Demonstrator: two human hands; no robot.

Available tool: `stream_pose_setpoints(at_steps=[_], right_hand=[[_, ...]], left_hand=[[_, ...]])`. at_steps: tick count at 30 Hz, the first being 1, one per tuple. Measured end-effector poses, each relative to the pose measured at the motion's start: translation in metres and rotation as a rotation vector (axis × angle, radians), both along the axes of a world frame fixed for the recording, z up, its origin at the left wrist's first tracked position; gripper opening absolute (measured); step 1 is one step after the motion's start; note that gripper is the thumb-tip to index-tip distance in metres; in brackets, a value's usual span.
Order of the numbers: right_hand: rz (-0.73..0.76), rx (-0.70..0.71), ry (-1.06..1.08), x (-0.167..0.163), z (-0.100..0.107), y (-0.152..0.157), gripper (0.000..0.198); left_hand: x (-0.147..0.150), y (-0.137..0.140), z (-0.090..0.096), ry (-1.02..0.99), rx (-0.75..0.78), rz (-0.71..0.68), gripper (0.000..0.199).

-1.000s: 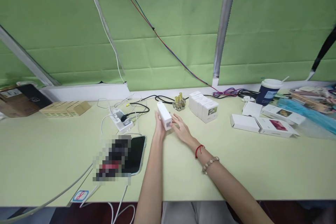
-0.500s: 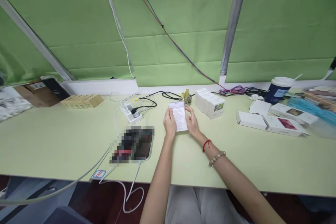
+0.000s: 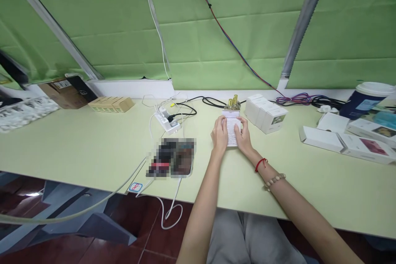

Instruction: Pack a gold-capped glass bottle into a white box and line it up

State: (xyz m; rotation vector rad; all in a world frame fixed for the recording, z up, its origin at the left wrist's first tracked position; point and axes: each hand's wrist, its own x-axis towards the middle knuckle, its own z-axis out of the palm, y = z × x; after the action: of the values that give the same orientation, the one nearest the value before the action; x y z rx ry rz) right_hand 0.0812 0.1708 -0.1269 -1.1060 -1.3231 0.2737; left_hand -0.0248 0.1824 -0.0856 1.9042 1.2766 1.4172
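Note:
Between my two hands is a white printed leaflet covered in small lines of text, held just above the table. My left hand grips its left edge, fingers bent around the side. At the opposite edge, my right hand is closed on it, the thumb lying over the printed face. Right behind the leaflet stand several small gold-coloured metal parts, their lower portion partly hidden. A row of white boxes is close by, to the right of my right hand.
A white power strip with plugs and cables lies left of my hands. Nearer is a blurred-out phone on a white cable. Opened white boxes and a blue cup stand right; tan boxes sit far left.
My view has turned left and slightly down, so the table's things appear farther right. Both hands keep hold of the leaflet; the right thumb now reaches further over its face.

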Motion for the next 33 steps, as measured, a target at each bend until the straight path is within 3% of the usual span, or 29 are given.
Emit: stream_pose_setpoints(at_steps=[4,9,15,21,24,29,33], right_hand=[[-0.012,0.006,0.002,0.000,0.000,0.003,0.035],[-0.041,-0.046,-0.024,-0.001,-0.002,0.003,0.037],[-0.047,-0.157,-0.135,-0.002,0.002,-0.003,0.061],[-0.143,-0.082,-0.047,0.002,0.003,-0.002,0.072],[-0.200,-0.021,-0.031,0.010,0.001,-0.001,0.070],[-0.315,-0.092,-0.042,0.020,0.004,-0.002,0.068],[-0.448,-0.112,-0.053,0.025,0.009,-0.008,0.066]], left_hand=[[0.001,-0.001,0.001,0.035,0.031,-0.004,0.025],[0.000,0.001,0.001,0.049,-0.033,-0.013,0.024],[0.002,0.010,-0.010,-0.090,-0.102,0.022,0.023],[0.003,0.014,-0.018,-0.291,0.010,-0.090,0.055],[0.002,0.013,-0.019,-0.249,0.012,-0.106,0.051],[0.004,0.012,-0.026,-0.010,-0.173,-0.070,0.036],[0.006,0.012,-0.035,0.129,-0.206,-0.082,0.032]])
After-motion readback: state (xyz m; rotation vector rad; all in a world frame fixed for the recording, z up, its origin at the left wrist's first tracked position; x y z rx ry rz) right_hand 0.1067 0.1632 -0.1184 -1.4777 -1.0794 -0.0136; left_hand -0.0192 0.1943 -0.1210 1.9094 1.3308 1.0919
